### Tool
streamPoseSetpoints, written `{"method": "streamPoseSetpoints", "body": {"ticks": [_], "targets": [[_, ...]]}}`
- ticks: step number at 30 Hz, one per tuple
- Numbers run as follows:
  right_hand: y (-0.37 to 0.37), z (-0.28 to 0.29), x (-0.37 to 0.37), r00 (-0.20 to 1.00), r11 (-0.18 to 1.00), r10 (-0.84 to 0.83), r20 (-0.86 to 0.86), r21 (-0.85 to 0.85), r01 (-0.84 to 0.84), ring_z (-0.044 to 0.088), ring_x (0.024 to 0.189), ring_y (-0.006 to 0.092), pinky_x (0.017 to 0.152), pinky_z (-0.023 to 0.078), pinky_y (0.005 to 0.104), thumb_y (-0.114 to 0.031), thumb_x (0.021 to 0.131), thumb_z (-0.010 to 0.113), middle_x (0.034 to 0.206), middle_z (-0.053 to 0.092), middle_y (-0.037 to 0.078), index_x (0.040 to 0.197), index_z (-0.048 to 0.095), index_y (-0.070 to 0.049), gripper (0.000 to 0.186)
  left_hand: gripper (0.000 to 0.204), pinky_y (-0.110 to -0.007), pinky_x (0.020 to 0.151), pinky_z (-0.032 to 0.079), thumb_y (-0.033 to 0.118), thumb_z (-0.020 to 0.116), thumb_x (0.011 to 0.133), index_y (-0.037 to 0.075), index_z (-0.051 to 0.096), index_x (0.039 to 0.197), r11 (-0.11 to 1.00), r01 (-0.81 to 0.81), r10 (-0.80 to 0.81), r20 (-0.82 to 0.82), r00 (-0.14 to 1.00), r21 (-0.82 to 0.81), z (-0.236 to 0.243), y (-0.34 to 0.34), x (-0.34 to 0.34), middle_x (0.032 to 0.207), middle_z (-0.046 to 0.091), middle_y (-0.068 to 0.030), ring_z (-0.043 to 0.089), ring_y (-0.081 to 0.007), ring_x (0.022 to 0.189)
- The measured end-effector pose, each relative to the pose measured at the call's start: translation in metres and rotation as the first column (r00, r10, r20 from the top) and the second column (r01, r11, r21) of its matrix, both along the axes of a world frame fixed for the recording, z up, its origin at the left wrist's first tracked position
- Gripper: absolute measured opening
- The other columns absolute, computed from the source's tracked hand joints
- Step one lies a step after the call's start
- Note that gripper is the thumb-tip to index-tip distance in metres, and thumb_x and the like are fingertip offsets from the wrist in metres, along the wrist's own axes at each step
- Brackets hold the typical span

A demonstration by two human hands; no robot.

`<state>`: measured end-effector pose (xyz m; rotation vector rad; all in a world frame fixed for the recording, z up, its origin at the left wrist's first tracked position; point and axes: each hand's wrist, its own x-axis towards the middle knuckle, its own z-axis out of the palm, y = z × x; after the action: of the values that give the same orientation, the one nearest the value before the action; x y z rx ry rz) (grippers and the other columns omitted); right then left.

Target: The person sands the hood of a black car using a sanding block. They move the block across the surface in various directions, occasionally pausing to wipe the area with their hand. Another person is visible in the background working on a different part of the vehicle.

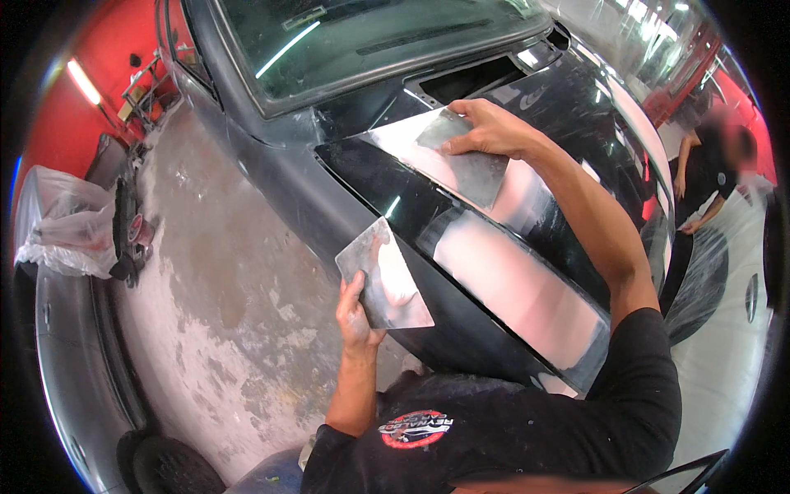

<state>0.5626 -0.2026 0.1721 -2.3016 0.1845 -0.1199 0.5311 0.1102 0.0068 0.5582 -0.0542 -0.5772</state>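
In my left hand (354,321) is a flat grey metal plate (369,296), gripped at its lower left edge. A smear of pale pink filler paste (397,276) lies on it. My right hand (494,132) pinches a thin, wide metal sheet (479,171) by its upper edge, thumb on the near face. That sheet sits over the dark car hood (420,191); whether it touches the panel I cannot tell. Below it, a broad pale pink filler patch (518,284) runs along the hood, with more pink near the sheet. The plate is over the dark fender (317,218).
The windshield (370,49) and an opening in the cowl (477,78) lie beyond the hood. Another grey car (62,354) stands at left beside plastic sheeting (70,218). At right, a person in dark clothes (708,169) is beside a pale car panel (732,280).
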Motion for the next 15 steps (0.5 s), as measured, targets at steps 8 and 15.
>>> {"method": "streamPoseSetpoints", "body": {"ticks": [8,15], "targets": [[0.000,-0.009,-0.003,1.000,1.000,-0.002,0.010,-0.031,0.002,0.070,0.087,0.0257,0.080,0.054,0.0338,-0.021,0.070,0.084,0.101,0.071,0.022,0.119,0.063,0.009,0.062,0.041,-0.043,0.095,0.053,0.021,0.046,0.101,0.000,0.045,0.136,1.000,-0.016,0.016,0.013,1.000,0.011,0.001,-0.001,-0.002,0.124,0.061,-0.0150,0.064,-0.0266,0.109],[-0.010,-0.015,-0.004,0.999,0.987,-0.016,0.047,-0.158,0.024,0.070,0.090,0.0276,0.083,0.053,0.0353,-0.024,0.072,0.082,0.104,0.071,0.023,0.118,0.063,0.009,0.060,0.042,-0.044,0.093,0.055,0.021,0.047,0.100,0.000,0.045,0.137,1.000,-0.014,0.014,-0.014,1.000,0.020,0.000,0.000,-0.002,0.122,0.062,-0.0157,0.066,-0.0271,0.106]]}}
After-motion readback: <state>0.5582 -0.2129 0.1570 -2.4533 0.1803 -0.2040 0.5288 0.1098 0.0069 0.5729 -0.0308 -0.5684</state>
